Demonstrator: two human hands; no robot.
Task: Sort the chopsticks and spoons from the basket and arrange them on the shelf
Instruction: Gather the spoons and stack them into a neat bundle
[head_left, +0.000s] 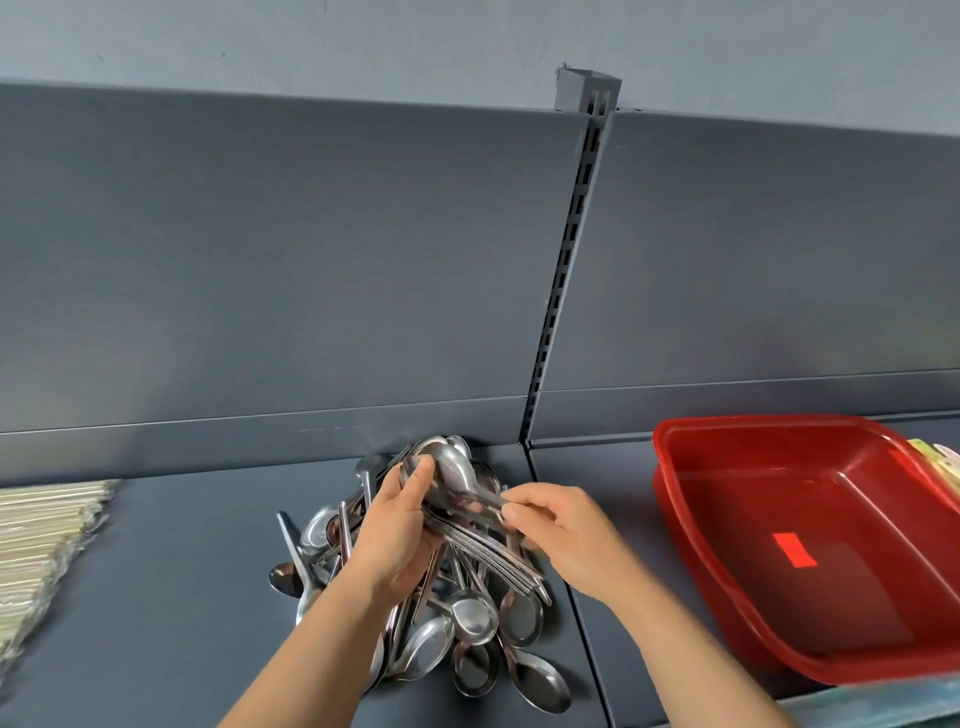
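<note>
A loose heap of steel spoons (467, 639) lies on the dark grey shelf (182, 597) at the middle. Above the heap my left hand (400, 535) grips a nested stack of spoons (457, 483), bowls pointing to the back panel and handles fanning out to the lower right. My right hand (561, 530) pinches a spoon handle at the top of that stack. Wrapped chopsticks (36, 540) lie in rows at the left edge of the shelf. The red plastic basket (691, 545) stands on the shelf at the right, and nothing shows inside it.
The shelf's upright back panel (311, 260) rises right behind the heap, with a slotted post (566, 270) between two shelf sections. Some pale packets (940, 467) show behind the basket's far right corner. A bare strip of shelf lies between chopsticks and spoons.
</note>
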